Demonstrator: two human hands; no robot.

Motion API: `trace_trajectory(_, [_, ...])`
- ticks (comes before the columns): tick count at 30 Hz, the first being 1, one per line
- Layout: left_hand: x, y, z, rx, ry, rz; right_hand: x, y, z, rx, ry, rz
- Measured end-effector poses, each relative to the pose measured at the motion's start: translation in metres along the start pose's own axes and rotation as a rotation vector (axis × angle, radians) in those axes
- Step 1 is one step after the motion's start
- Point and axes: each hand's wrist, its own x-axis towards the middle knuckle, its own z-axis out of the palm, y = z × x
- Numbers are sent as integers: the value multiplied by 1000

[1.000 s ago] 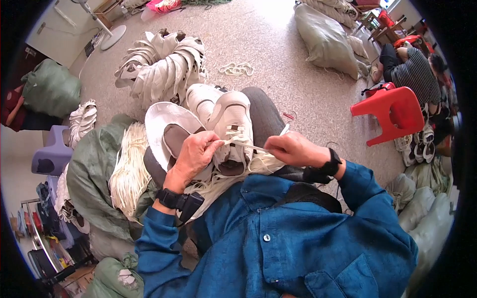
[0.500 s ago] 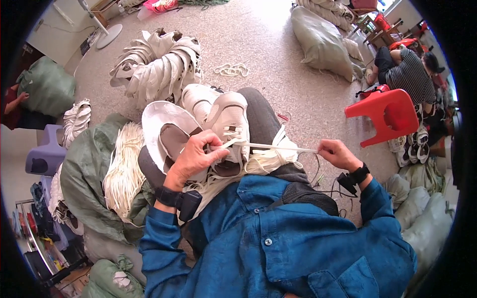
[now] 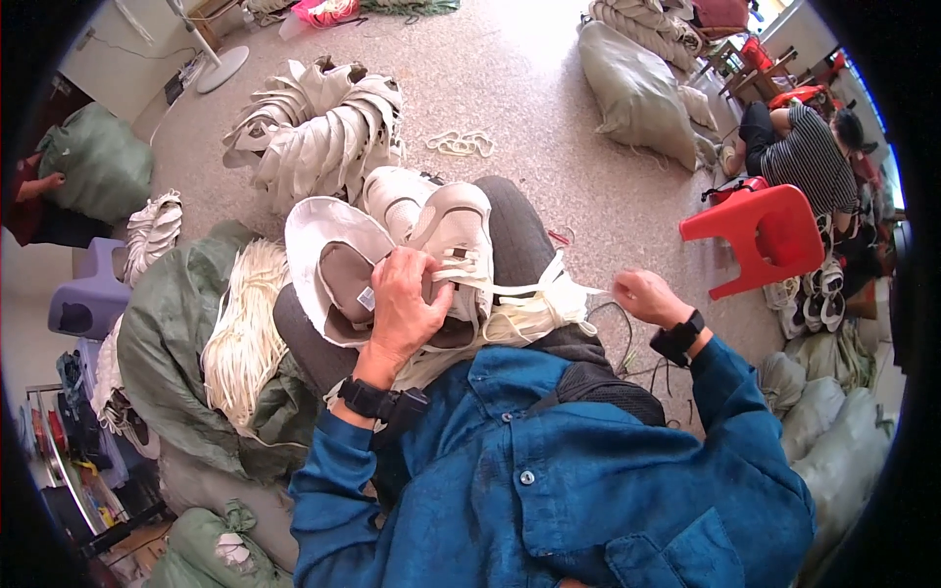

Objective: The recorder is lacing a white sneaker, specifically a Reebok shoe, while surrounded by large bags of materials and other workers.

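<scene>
On my lap lies a white and beige shoe upper point(image 3: 463, 218) with a cream lace partly threaded through its eyelets. My left hand point(image 3: 407, 302) is closed at its lacing edge, fingers bent over the opening; the fingertips are partly hidden. Out to the right, my right hand point(image 3: 647, 297) pinches the lace point(image 3: 520, 289), which runs from the upper toward it. A second upper point(image 3: 338, 245), its white lining showing, rests beside my left hand. Behind sits another white upper point(image 3: 388, 191). Under the lace a bundle of cream laces point(image 3: 544, 312) lies on my right thigh.
A ring of stacked uppers point(image 3: 328, 132) and a loose lace point(image 3: 461, 143) lie on the floor ahead. To my left is a green sack point(image 3: 167, 363) with a lace bundle point(image 3: 245, 333). A red stool point(image 3: 760, 235) stands right, near a seated person point(image 3: 809, 157).
My left hand has shifted from holding the lace to the upper's lacing edge. The lace, taut before, now hangs slacker, and my right hand has come slightly inward.
</scene>
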Motion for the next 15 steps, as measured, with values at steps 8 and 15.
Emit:
trace_trajectory(8, [-9,10,5,88,128,42,79,-152,-18,568,286,-459])
trace_trajectory(15, [-9,12,6,138,183,95,97,-177,-7,524,246,-473])
